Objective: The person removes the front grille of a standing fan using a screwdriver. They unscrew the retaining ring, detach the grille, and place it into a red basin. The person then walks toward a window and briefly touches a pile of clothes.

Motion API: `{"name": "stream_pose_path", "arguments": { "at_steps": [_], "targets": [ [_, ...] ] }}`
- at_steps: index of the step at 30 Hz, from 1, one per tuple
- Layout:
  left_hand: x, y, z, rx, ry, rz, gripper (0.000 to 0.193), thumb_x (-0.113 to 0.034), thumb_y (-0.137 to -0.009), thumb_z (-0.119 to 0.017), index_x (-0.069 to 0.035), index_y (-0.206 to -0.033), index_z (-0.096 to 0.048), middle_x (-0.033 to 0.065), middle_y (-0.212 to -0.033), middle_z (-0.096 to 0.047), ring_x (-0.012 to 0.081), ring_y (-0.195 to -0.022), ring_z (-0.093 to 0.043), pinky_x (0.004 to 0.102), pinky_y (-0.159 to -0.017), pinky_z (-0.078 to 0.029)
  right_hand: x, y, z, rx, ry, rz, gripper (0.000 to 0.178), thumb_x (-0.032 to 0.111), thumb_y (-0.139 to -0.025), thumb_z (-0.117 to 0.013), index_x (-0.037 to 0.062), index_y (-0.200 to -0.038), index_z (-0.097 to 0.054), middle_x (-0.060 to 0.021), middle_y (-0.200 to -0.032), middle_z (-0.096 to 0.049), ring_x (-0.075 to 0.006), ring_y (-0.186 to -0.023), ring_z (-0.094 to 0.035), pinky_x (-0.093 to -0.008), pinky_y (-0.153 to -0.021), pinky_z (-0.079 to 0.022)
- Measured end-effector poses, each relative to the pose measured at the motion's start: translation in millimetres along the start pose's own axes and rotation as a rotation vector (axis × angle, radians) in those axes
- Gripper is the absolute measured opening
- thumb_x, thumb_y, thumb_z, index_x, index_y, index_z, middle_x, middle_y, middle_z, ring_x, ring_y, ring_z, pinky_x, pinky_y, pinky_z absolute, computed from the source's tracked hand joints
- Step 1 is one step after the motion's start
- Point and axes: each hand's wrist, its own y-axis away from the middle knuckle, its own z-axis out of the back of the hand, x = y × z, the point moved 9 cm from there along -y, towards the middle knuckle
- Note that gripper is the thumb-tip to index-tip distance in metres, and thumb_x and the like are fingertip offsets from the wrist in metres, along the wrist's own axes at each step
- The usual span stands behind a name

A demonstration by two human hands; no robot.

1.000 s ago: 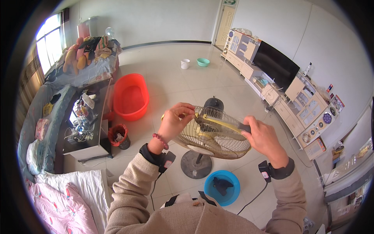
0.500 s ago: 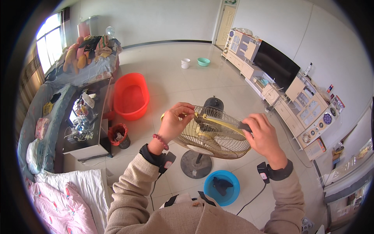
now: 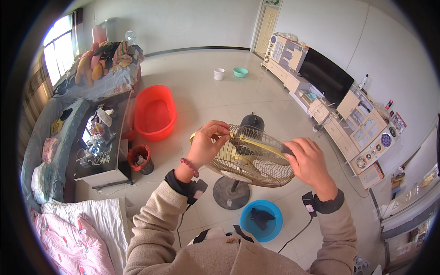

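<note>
A standing fan (image 3: pixel 263 172) with a wire guard and yellow rim faces me, its cage tilted upward. My left hand (image 3: pixel 208 144) is closed in a pinch at the rim's near top edge; whatever lies between the fingertips is too small to make out. From the other side, my right hand (image 3: pixel 309 160) grips the dark handle of a screwdriver (image 3: pixel 286 150). Its thin shaft lies along the yellow rim, the tip pointing left toward my left fingertips. The fan's round base (image 3: pixel 231 193) rests on the tiled floor.
Close below the fan stands a blue basin (image 3: pixel 261 221) with dark cloth in it. A red tub (image 3: pixel 156 113), lined bin (image 3: pixel 140 158) and cluttered coffee table (image 3: pixel 98 172) are at left. Along the right wall runs a TV cabinet (image 3: pixel 339 121). Cables trail from both wrists.
My right hand and the screwdriver handle have shifted and turned slightly, with the fingers curled a little differently. The left hand keeps its pinch in the same place.
</note>
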Motion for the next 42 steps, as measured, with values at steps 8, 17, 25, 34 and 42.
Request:
{"name": "stream_pose_path", "arguments": {
  "at_steps": [8, 17, 25, 34, 42],
  "targets": [
    [-3.0, 0.5, 1.7, -0.039, 0.010, -0.054, 0.008, 0.003, -0.083, -0.069, 0.002, -0.091, -0.068, 0.0072, -0.108, -0.067, 0.0135, -0.081, -0.064, 0.0245, -0.070, -0.053, -6.7, 3.6, -7.9, 0.128, -0.137, -0.138, 0.033, 0.013, -0.080, -0.072, 0.0082, -0.110, -0.060, -0.0112, -0.093, -0.062, -0.0272, -0.086, -0.063, -0.0380, -0.068, -0.052],
    [-3.4, -0.7, 2.7, -0.032, -0.020, -0.054, 0.007, 0.002, -0.084, -0.069, 0.002, -0.091, -0.067, 0.0065, -0.108, -0.067, 0.0137, -0.082, -0.064, 0.0247, -0.070, -0.053, 0.3, -0.8, 3.0, 0.015, -0.007, -0.006, 0.035, 0.011, -0.080, -0.071, 0.0118, -0.113, -0.060, -0.0074, -0.096, -0.061, -0.0250, -0.083, -0.063, -0.0339, -0.063, -0.053],
    [-2.8, -1.7, 2.6, -0.039, -0.053, -0.060, 0.007, 0.002, -0.084, -0.068, 0.001, -0.091, -0.066, 0.0062, -0.108, -0.066, 0.0140, -0.082, -0.063, 0.0247, -0.070, -0.052, -4.0, 0.0, -2.5, 0.080, -0.152, -0.128, 0.041, 0.009, -0.079, -0.071, 0.0092, -0.118, -0.058, -0.0068, -0.090, -0.064, -0.0268, -0.082, -0.065, -0.0351, -0.061, -0.053],
    [-0.9, -1.4, 5.6, -0.078, -0.004, -0.069, 0.007, 0.002, -0.085, -0.067, 0.001, -0.091, -0.066, 0.0069, -0.108, -0.066, 0.0146, -0.084, -0.064, 0.0250, -0.072, -0.052, 2.9, -6.2, 11.1, -0.046, -0.089, -0.009, 0.027, 0.009, -0.078, -0.071, 0.0061, -0.104, -0.063, -0.0082, -0.095, -0.061, -0.0264, -0.082, -0.063, -0.0360, -0.066, -0.053],
    [2.1, 0.2, 4.7, -0.054, 0.031, -0.072, 0.016, 0.003, -0.085, -0.067, 0.001, -0.100, -0.068, 0.0068, -0.111, -0.065, 0.0150, -0.088, -0.065, 0.0254, -0.076, -0.054, -7.2, 0.0, -5.2, 0.104, -0.215, -0.166, 0.025, 0.012, -0.082, -0.070, 0.0081, -0.106, -0.061, -0.0094, -0.094, -0.062, -0.0279, -0.088, -0.064, -0.0368, -0.064, -0.053]
  ]
}}
